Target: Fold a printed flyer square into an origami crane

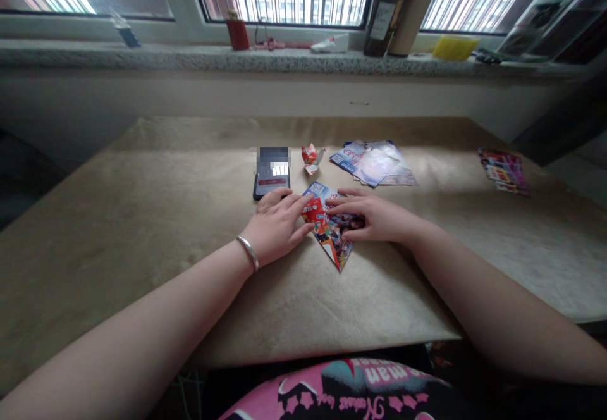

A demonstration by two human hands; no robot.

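Observation:
A colourful printed sheet of paper (pixel 332 233), folded to a point at its near end, lies on the table between my hands. My left hand (pixel 276 225) rests at its left edge, fingers stretched out over the red part. From the right, my right hand (pixel 367 216) lies on the sheet with its fingers spread. A silver bangle (pixel 248 252) circles my left wrist. Just beyond my left hand is a phone (pixel 272 176) with its screen lit. A small folded paper figure (pixel 312 158), red and white, stands beyond the sheet.
Several printed sheets (pixel 379 164) lie in a loose pile at the back right of the table (pixel 156 217). Further right is a stack of bright printed papers (pixel 503 171). On the stone windowsill (pixel 180 59) stand a red container (pixel 237 33), a dark lidded jar (pixel 383 18) and a yellow object (pixel 455 47).

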